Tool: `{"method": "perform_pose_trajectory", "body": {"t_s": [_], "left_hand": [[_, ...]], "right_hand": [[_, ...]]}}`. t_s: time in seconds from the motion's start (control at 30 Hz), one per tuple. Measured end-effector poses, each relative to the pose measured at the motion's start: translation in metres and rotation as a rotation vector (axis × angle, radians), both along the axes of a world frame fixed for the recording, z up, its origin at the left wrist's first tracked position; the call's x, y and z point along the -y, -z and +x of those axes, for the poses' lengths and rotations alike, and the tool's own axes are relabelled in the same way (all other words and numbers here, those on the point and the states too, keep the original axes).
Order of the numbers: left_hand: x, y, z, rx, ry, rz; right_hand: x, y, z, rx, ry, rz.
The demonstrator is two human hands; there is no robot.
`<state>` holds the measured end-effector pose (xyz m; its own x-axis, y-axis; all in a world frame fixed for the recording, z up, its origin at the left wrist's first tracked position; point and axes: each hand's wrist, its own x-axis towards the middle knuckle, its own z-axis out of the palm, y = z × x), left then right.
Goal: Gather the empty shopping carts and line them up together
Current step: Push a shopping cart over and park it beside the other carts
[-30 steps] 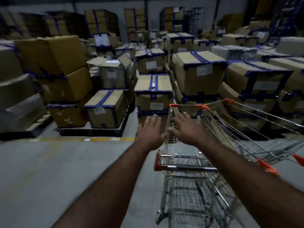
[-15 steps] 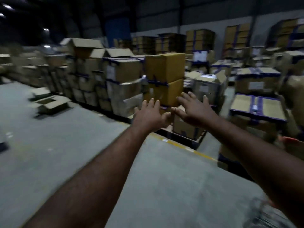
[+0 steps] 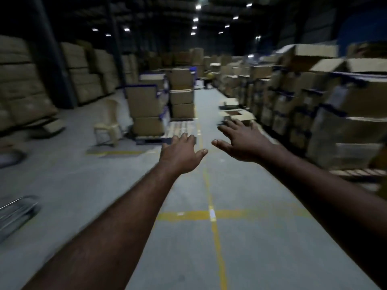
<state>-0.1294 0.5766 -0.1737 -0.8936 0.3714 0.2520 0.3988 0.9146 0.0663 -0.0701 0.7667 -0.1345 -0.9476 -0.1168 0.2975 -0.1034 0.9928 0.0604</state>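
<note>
Two hands: both are stretched out ahead over the concrete aisle, and neither holds anything.
Left hand: the left hand [image 3: 182, 153] sits mid-frame, palm down, with its fingers loosely straight and its thumb out toward the other hand.
Right hand: the right hand [image 3: 244, 143] is just to the right and slightly higher in the frame, empty, with its fingers fanned wide. The two thumbs are near each other but apart.
Cart: only a blurred sliver of wire frame shows at the lower left edge, which I take for a shopping cart [image 3: 16, 212]. It is well apart from both hands, and I cannot tell whether it is empty or which way it faces.
Surroundings: stacked cardboard boxes [image 3: 360, 99] run down the right side, with more at upper left. A loaded pallet [image 3: 182, 130] and a plastic chair [image 3: 110, 124] stand centre left. Yellow floor lines [image 3: 211, 215] cross at lower centre, and ceiling lights [image 3: 195, 18] dot the top.
Done: no row of carts shows anywhere in view, so I cannot say how many are lined up.
Left to do: judging by the empty hands and that lone cart off to the side, at least one cart wants fetching. It needs a grip on its handle and a push to join the others.
</note>
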Motion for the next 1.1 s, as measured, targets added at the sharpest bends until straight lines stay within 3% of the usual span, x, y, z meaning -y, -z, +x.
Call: {"method": "perform_pose_trajectory", "body": {"t_s": [0.23,0.47,0.87,1.1], "left_hand": [[0.156,0.013,-0.039,0.042,-0.383,-0.007],[0.246,0.007,-0.074,0.048,-0.657,-0.023],[0.367,-0.002,-0.110,0.046,-0.969,-0.007],[0.492,0.005,-0.129,0.027,-1.069,0.028]], "right_hand": [[0.150,0.010,-0.124,0.066,-0.378,-0.007],[0.250,0.011,-0.215,0.056,-0.688,-0.001],[0.389,0.001,-0.304,0.086,-0.947,-0.008],[0.521,0.008,-0.337,0.091,-1.038,0.030]]}}
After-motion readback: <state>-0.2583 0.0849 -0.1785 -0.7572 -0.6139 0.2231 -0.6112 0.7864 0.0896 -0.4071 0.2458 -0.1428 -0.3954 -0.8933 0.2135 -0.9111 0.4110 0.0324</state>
